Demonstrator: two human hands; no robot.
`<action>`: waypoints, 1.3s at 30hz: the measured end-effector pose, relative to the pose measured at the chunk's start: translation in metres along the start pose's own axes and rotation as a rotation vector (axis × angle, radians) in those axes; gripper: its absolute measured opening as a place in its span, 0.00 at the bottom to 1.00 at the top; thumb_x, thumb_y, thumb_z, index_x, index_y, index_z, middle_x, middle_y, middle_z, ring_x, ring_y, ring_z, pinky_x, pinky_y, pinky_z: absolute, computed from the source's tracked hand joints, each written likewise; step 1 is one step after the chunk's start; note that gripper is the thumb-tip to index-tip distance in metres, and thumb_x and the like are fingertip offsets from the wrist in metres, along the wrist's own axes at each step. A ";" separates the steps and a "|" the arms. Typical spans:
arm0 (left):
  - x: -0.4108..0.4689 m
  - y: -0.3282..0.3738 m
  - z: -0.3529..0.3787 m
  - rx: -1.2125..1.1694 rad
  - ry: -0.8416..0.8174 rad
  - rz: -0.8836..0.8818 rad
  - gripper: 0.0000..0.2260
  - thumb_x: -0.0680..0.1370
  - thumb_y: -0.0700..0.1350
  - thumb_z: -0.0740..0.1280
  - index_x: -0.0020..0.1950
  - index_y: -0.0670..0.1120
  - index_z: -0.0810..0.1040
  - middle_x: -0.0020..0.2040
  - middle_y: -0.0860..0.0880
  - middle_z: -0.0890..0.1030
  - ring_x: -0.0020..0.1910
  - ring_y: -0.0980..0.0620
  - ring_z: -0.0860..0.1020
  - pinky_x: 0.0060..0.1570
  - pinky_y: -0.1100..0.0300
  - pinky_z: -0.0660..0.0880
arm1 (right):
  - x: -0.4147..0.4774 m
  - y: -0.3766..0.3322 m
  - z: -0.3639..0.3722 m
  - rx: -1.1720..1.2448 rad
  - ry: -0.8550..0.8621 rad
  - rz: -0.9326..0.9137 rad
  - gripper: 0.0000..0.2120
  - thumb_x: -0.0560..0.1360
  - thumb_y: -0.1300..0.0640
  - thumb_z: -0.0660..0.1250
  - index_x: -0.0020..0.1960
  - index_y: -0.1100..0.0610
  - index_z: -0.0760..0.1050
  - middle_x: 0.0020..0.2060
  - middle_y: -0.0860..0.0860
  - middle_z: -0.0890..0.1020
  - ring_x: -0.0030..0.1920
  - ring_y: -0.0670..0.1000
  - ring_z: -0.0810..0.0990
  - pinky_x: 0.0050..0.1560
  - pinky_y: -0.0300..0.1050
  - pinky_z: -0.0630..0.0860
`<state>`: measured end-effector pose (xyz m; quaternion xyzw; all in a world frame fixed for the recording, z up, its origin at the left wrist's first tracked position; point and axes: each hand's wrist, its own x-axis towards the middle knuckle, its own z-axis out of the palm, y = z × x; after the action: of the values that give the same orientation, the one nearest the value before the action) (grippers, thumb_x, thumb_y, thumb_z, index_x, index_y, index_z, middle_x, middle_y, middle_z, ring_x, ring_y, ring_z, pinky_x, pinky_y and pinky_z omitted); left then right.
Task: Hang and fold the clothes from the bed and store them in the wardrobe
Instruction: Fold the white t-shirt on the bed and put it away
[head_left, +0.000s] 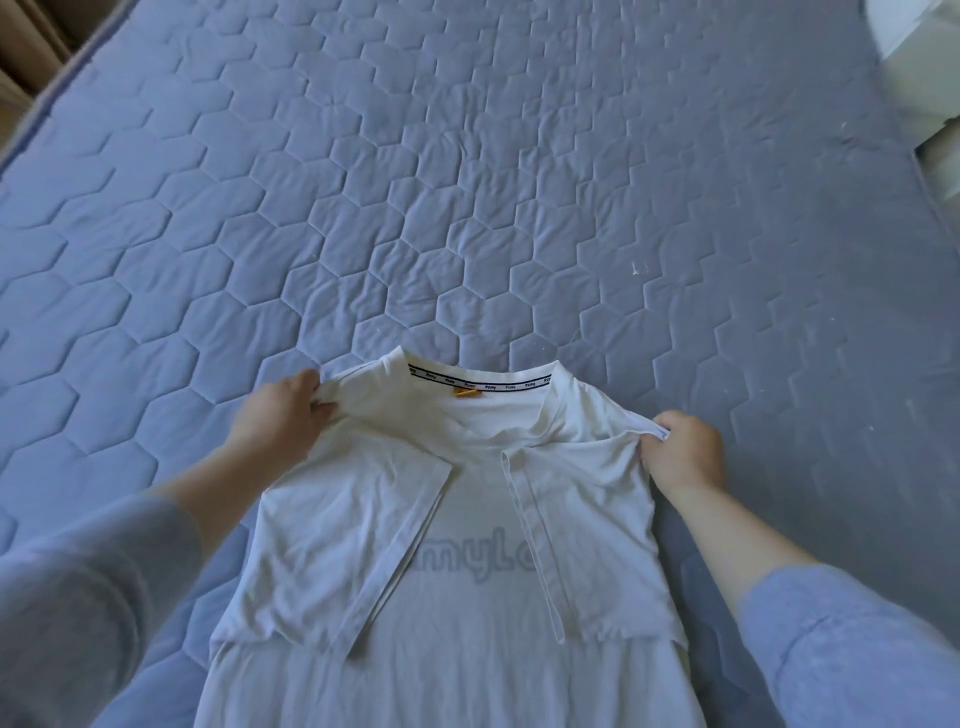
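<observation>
A white T-shirt (467, 571) lies flat on the quilted bed (467, 182), sleeves folded inward. The left hand (280, 415) and right hand (685, 452) each pinch a shoulder. It looks thin, limp and light; shoulder-seam holds suit it.

The bed (467, 156) lies bare across the whole upper and middle frame, quilted cover flat, open to a hand from either side. The only thing on it is the white shirt (467, 597), low in the centre. The left hand (278, 415) and right hand (685, 449) grip its two shoulders. At the upper right edge white bedding (924, 67) crowds the corner; at upper left a wooden edge (31, 47) borders the bed.
</observation>
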<state>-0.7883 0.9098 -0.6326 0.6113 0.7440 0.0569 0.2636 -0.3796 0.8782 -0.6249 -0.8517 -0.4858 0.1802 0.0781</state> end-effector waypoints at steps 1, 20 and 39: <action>-0.004 -0.001 0.003 -0.132 -0.002 -0.028 0.11 0.79 0.45 0.66 0.42 0.41 0.69 0.41 0.40 0.78 0.35 0.40 0.79 0.28 0.53 0.75 | -0.003 0.002 0.001 -0.002 0.000 0.006 0.04 0.72 0.64 0.65 0.43 0.61 0.79 0.41 0.61 0.82 0.43 0.62 0.78 0.40 0.47 0.72; -0.018 -0.004 -0.012 -0.157 0.191 0.070 0.03 0.71 0.33 0.66 0.39 0.39 0.78 0.34 0.41 0.78 0.37 0.42 0.74 0.33 0.53 0.69 | -0.019 0.000 -0.009 0.015 0.071 -0.015 0.05 0.72 0.66 0.64 0.42 0.65 0.79 0.39 0.64 0.81 0.42 0.64 0.77 0.38 0.49 0.68; -0.243 -0.032 -0.036 -0.190 0.340 0.193 0.04 0.71 0.32 0.67 0.38 0.40 0.77 0.30 0.44 0.75 0.34 0.42 0.72 0.29 0.57 0.62 | -0.239 0.096 -0.058 0.200 0.115 -0.067 0.04 0.72 0.65 0.65 0.44 0.61 0.79 0.37 0.60 0.81 0.40 0.60 0.75 0.38 0.48 0.69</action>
<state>-0.8056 0.6824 -0.5369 0.6337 0.7070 0.2543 0.1840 -0.3912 0.6263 -0.5457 -0.8320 -0.4881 0.1760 0.1964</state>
